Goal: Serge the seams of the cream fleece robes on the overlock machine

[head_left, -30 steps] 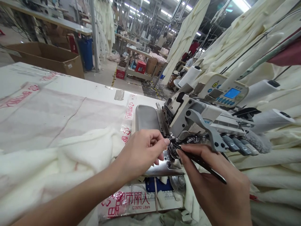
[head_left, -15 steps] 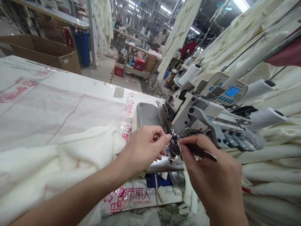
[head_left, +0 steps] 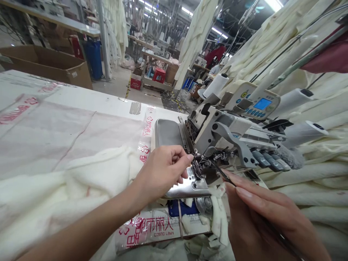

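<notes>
My left hand (head_left: pixel 163 170) is pinched shut at the needle area (head_left: pixel 196 167) of a grey overlock sewing machine (head_left: pixel 233 136), its fingertips touching the metal parts there; what it pinches is too small to make out. My right hand (head_left: pixel 261 217) is lower and to the right, fingers pressed together along thin dark tweezers (head_left: pixel 221 174) whose tip points toward the needle area. A steel plate (head_left: pixel 187 187) lies under the needles. Cream fleece fabric (head_left: pixel 62 188) is heaped under my left forearm.
The white table (head_left: pixel 89 99) carries printed plastic sheeting (head_left: pixel 152 226). Thread cones (head_left: pixel 216 85) and a control panel (head_left: pixel 258 103) sit on the machine. Cream garments hang at right (head_left: pixel 293 43). A cardboard box (head_left: pixel 46 61) and other workstations stand behind.
My right hand has drawn back down and to the right, away from the needle area, with the tweezers. My left hand stays pinched at the needles.
</notes>
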Motion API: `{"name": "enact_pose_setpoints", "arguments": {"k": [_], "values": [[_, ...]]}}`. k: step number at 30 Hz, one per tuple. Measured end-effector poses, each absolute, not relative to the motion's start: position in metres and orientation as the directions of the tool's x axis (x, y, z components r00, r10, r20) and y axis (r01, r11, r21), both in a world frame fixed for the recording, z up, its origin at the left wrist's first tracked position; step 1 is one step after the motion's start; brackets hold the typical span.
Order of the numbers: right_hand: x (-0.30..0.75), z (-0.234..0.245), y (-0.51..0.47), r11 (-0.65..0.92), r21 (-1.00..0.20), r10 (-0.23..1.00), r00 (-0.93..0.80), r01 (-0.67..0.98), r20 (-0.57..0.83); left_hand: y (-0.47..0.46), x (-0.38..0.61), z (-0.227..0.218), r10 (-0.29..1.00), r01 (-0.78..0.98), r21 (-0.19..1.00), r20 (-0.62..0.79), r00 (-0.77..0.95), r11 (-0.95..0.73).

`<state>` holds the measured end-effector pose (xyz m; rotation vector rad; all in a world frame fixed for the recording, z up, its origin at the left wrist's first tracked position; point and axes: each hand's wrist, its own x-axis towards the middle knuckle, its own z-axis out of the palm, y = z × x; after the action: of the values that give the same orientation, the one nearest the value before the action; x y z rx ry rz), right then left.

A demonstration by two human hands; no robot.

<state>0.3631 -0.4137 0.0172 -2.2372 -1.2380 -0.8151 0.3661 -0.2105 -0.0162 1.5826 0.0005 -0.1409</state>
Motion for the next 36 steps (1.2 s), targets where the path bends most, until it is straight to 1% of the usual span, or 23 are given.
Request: {"name": "enact_pose_setpoints", "arguments": {"k": [1,2,3,5,7,9,10,11,12,14,16,18,20,21,26,29,34,36], "values": [[0.364,0.02,-0.423,-0.45,-0.048,0.678,0.376,0.892,0.632,-0.211,0.366,-0.016,-0.09,0.091,0.996,-0.092,0.992,-0.015],[0.365,0.022,-0.431,-0.42,-0.003,0.728,0.339,0.907,0.596,-0.211,0.366,-0.017,-0.09,0.093,0.996,-0.093,0.992,-0.012],[0.366,0.023,-0.438,-0.417,0.024,0.739,0.323,0.909,0.591,-0.211,0.366,-0.017,-0.09,0.092,0.996,-0.092,0.992,-0.01],[0.365,0.024,-0.444,-0.456,0.025,0.7,0.341,0.89,0.628,-0.211,0.366,-0.017,-0.089,0.089,0.996,-0.089,0.992,-0.008],[0.362,0.024,-0.441,-0.415,0.026,0.733,0.317,0.909,0.602,-0.212,0.366,-0.017,-0.084,0.09,0.996,-0.091,0.992,-0.013],[0.357,0.025,-0.428,-0.416,0.007,0.704,0.317,0.909,0.636,-0.212,0.366,-0.018,-0.084,0.093,0.996,-0.094,0.992,-0.018],[0.353,0.024,-0.42,-0.447,-0.024,0.635,0.336,0.894,0.696,-0.213,0.366,-0.018,-0.084,0.093,0.995,-0.094,0.992,-0.019],[0.35,0.022,-0.412,-0.49,-0.073,0.531,0.363,0.869,0.765,-0.214,0.366,-0.018,-0.081,0.089,0.996,-0.091,0.993,-0.025],[0.347,0.02,-0.404,-0.529,-0.138,0.399,0.389,0.837,0.83,-0.215,0.366,-0.018,-0.071,0.078,0.996,-0.081,0.994,-0.043],[0.343,0.012,-0.393,-0.541,-0.266,0.169,0.413,0.798,0.895,-0.218,0.365,-0.016,-0.02,0.037,0.99,-0.04,0.999,-0.134],[0.345,0.001,-0.389,-0.504,-0.359,0.016,0.424,0.786,0.906,-0.221,0.365,-0.013,0.041,-0.006,0.956,0.019,0.999,-0.294],[0.35,-0.013,-0.392,-0.449,-0.428,-0.064,0.449,0.784,0.891,-0.223,0.366,-0.009,0.07,-0.023,0.893,0.061,0.996,-0.45],[0.358,-0.028,-0.395,-0.395,-0.466,-0.07,0.48,0.792,0.875,-0.226,0.367,-0.006,0.077,-0.021,0.835,0.075,0.994,-0.55],[0.362,-0.035,-0.396,-0.375,-0.467,-0.046,0.487,0.801,0.872,-0.227,0.369,-0.005,0.079,-0.018,0.814,0.079,0.994,-0.581],[0.373,-0.057,-0.396,-0.361,-0.379,0.064,0.427,0.852,0.902,-0.233,0.373,-0.004,0.092,-0.03,0.737,0.125,0.988,-0.675],[0.374,-0.058,-0.395,-0.362,-0.359,0.07,0.409,0.86,0.91,-0.236,0.375,-0.004,0.089,-0.037,0.695,0.145,0.985,-0.718],[0.37,-0.053,-0.397,-0.411,-0.404,0.112,0.484,0.818,0.868,-0.237,0.375,0.0,0.059,-0.052,0.657,0.146,0.987,-0.752],[0.369,-0.051,-0.398,-0.417,-0.412,0.106,0.493,0.81,0.863,-0.237,0.375,0.001,0.056,-0.052,0.652,0.143,0.988,-0.757]]}}
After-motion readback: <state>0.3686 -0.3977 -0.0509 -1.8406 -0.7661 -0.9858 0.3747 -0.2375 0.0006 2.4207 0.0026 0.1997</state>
